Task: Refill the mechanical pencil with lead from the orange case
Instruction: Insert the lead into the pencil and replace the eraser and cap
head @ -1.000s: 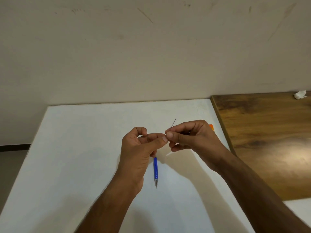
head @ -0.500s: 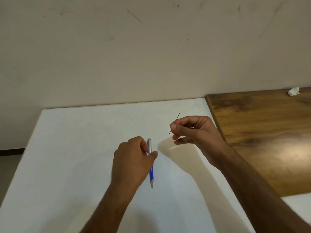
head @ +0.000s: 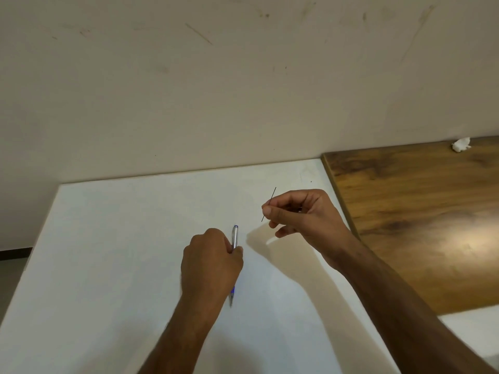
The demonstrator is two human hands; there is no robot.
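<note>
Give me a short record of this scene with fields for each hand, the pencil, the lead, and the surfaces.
left hand: left hand grips the pencil
right hand: right hand pinches the lead
pencil: pencil, silver upper part, blue lower part, tip pointing toward the person
lead: lead, thin dark stick, tilted, apart from the pencil
surfaces: white table; wooden table to its right, with a white crumpled scrap on it
orange case: not visible

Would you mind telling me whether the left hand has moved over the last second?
Yes. The left hand, gripping the pencil, has drawn back toward the person, away from the white table's far edge and the right hand.
</note>
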